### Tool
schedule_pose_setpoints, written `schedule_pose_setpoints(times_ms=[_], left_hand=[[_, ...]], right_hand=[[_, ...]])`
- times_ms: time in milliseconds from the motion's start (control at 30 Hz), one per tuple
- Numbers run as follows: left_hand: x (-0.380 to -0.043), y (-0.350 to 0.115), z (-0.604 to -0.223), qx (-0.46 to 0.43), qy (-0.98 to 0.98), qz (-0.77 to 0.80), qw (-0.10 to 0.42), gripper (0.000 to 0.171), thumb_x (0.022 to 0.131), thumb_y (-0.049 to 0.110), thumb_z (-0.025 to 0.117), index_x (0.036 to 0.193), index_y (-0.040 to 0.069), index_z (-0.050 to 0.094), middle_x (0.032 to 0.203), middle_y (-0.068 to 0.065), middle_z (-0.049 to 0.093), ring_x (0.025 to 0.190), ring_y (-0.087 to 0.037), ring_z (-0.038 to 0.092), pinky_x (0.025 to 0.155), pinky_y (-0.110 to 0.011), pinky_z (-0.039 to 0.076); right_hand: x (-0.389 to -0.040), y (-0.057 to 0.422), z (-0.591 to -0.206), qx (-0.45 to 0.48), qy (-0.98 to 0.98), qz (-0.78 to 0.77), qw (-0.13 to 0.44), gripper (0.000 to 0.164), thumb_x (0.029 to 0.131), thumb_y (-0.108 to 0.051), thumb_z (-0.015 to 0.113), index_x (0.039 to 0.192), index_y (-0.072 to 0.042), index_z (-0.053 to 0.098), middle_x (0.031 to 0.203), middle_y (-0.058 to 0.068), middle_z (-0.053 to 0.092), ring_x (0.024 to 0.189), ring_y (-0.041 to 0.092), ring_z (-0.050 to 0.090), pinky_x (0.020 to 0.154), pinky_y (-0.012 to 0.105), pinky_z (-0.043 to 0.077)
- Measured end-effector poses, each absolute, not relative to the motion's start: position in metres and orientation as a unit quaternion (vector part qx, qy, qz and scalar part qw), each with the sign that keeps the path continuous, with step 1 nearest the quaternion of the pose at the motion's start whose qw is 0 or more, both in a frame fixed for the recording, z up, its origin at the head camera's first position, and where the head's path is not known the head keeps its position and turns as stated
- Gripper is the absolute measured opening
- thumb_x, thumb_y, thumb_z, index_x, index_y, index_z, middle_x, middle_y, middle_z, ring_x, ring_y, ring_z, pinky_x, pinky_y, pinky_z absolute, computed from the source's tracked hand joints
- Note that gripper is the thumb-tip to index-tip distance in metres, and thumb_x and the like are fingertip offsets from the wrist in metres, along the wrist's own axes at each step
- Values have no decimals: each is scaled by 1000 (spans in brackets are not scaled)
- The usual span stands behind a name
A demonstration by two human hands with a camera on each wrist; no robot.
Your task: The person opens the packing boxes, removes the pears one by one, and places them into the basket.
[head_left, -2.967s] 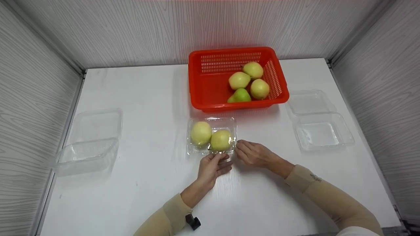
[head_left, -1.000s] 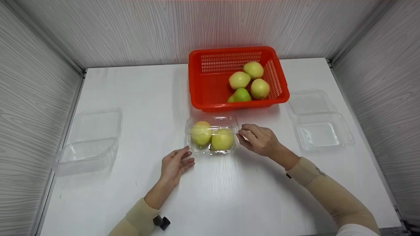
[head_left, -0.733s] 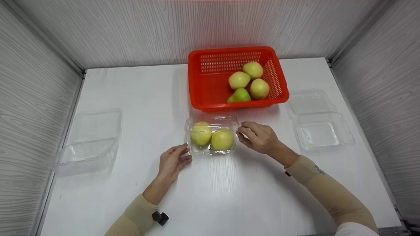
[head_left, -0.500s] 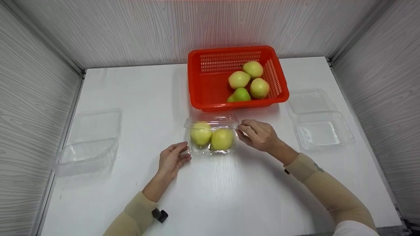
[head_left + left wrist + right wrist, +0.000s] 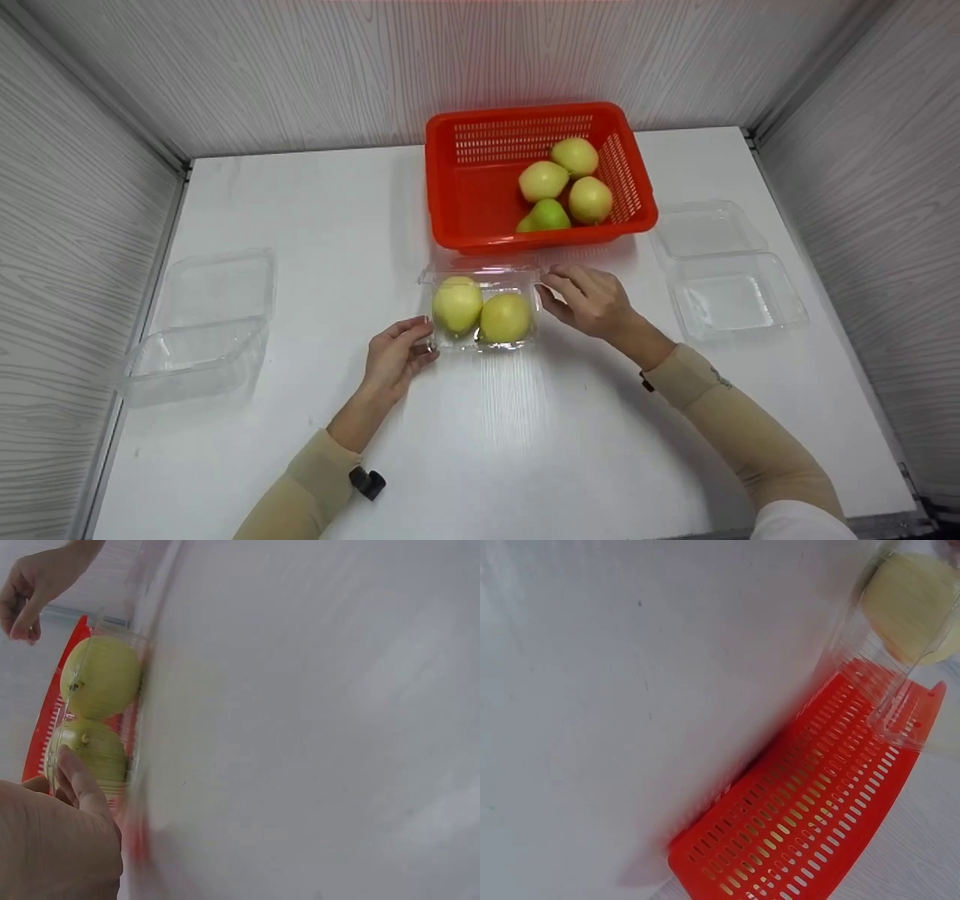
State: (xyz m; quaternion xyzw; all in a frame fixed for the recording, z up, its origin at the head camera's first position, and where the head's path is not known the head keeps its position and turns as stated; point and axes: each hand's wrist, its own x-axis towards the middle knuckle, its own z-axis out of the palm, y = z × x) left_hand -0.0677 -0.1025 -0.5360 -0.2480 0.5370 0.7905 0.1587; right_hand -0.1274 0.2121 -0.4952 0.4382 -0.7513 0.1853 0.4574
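Note:
Two round yellow pears, one on the left (image 5: 457, 306) and one on the right (image 5: 505, 318), lie side by side in a see-through plastic clamshell box (image 5: 480, 347) at mid-table. My left hand (image 5: 391, 358) grips the box's near left corner, thumb on its wall. With bent fingers, my right hand (image 5: 589, 300) pinches the right end of the raised see-through lid (image 5: 491, 276). The left wrist view shows the left fingers (image 5: 82, 784) against the box, with the right hand (image 5: 41, 589) beyond. In the right wrist view the lid (image 5: 896, 716) overlaps the basket.
Behind the box stands a red slotted basket (image 5: 525, 241) with several yellow pears (image 5: 543, 181) and a green pear (image 5: 550, 215). Another see-through clamshell box (image 5: 199, 364) stands at the left and one (image 5: 739, 296) at the right, lids laid back.
The left hand has gone from the box's front edge to its left corner. The right hand has moved away from me, and the lid's front edge has swung up and back toward the basket.

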Motion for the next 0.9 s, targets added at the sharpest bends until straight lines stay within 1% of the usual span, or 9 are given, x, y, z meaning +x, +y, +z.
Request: schedule_pose_setpoints(times_ms=[233, 433, 600, 900], left_hand=[[-69, -103, -536, -250, 545, 785, 159, 21, 98, 4, 70, 118, -1, 65, 89, 1, 71, 66, -11, 67, 66, -23, 65], [-67, -109, -536, -254, 552, 778, 158, 21, 98, 4, 69, 119, -1, 65, 89, 0, 70, 65, -12, 68, 65, -23, 64], [-63, -116, -536, -258, 555, 775, 157, 22, 98, 3, 69, 119, -2, 64, 85, 1, 70, 63, -11, 67, 63, -23, 64], [-57, -127, -537, -250, 561, 774, 154, 20, 99, 2, 68, 117, -2, 63, 82, 1, 70, 63, -10, 68, 62, -21, 63]], right_hand=[[-131, 208, -493, 431, -751, 189, 464, 12, 94, -12, 75, 89, 0, 76, 79, 11, 71, 65, 20, 67, 54, 30, 62], [-134, 203, -491, 423, -755, 188, 464, 13, 95, -13, 74, 91, -1, 77, 79, 11, 72, 64, 20, 67, 53, 30, 61], [-135, 197, -489, 421, -759, 187, 459, 16, 97, -17, 74, 94, -2, 78, 82, 11, 73, 68, 21, 69, 57, 30, 63], [-142, 183, -484, 413, -758, 204, 461, 13, 92, -14, 80, 99, -3, 79, 87, 11, 77, 74, 22, 73, 63, 29, 65]])
